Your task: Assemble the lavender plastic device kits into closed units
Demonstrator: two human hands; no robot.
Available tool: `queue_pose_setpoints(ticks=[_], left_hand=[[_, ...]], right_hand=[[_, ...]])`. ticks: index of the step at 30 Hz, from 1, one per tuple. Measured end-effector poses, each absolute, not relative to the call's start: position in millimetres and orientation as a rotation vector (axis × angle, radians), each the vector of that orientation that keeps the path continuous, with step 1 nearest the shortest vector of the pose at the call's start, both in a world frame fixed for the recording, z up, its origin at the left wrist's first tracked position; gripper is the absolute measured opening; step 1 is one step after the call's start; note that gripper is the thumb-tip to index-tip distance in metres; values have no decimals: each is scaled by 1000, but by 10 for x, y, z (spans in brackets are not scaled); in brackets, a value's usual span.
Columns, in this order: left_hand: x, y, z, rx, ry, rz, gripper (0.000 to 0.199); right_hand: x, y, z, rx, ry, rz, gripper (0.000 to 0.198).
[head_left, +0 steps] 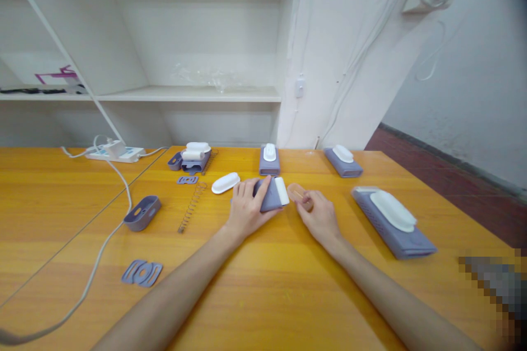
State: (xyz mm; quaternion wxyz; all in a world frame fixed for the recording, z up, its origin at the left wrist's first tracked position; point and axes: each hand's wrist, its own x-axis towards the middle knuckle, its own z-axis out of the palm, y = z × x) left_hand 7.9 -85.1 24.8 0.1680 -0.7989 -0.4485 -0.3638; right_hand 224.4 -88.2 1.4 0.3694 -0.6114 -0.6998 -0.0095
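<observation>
My left hand (246, 207) is wrapped around a grey-purple box-shaped housing (270, 197), whose right end shows a white part (282, 191). A little to the right, my right hand (319, 214) pinches a transparent oval cap (295, 193), held apart from the housing. Just beyond my left hand lies a white oval lid (225, 182). To its left, a long coil spring (192, 207) rests on the table. Farther left are a grey-purple oval cup (143, 213) with a hole in its floor and a flat slotted grey-purple plate (142, 273).
Grey-purple housings with white tops stand at the back middle (269, 167), back right (343, 162) and right (391, 222). At the back left, another housing (195, 163) sits beside a small slotted plate (188, 180). A white cable (99, 258) runs from a power strip (115, 152).
</observation>
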Motion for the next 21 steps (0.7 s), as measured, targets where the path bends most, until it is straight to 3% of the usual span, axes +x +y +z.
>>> queue_pose_setpoints(ticks=[2, 7, 11, 21], left_hand=[[75, -836, 241, -2208, -1332, -1079, 76], [69, -802, 226, -2099, -1438, -1148, 77], [76, -810, 232, -2150, -1418, -1097, 76], [102, -857, 272, -2448, -1138, -828, 73]], right_hand=[[2207, -930, 50, -1475, -1824, 57, 13], [2129, -1084, 122, -1175, -2014, 254, 42], [2125, -1132, 150, -1073, -2000, 296, 54], [2124, -1056, 124, -1088, -1551, 763, 54]])
